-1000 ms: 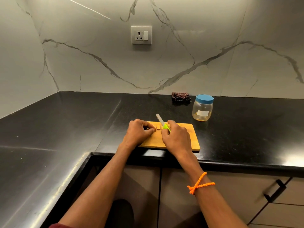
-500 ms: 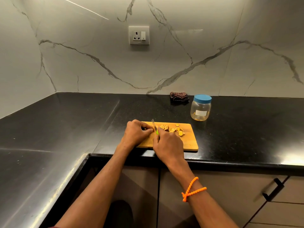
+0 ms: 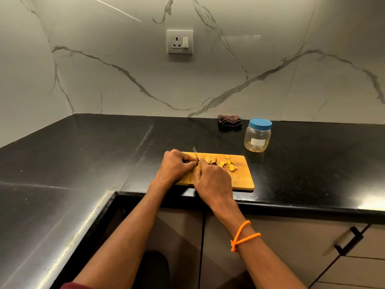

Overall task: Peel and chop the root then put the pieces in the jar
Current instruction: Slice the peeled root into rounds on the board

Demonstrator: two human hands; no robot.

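Since a second ago your knife [image 3: 195,155] has swung upright and shifted left, uncovering the slices [image 3: 221,162]. Your right hand [image 3: 212,180] curls round its green handle near the board's [image 3: 243,180] front edge; your left hand [image 3: 177,164] pinches the root stub, itself hidden, touching the blade. Those fingertips could get nicked, I judge, as so little stub is left. Slices lie mid-board toward the right. Bare counter [image 3: 312,167] lies right of the board. The jar [image 3: 258,135], lid on, stands beyond the board's far right corner.
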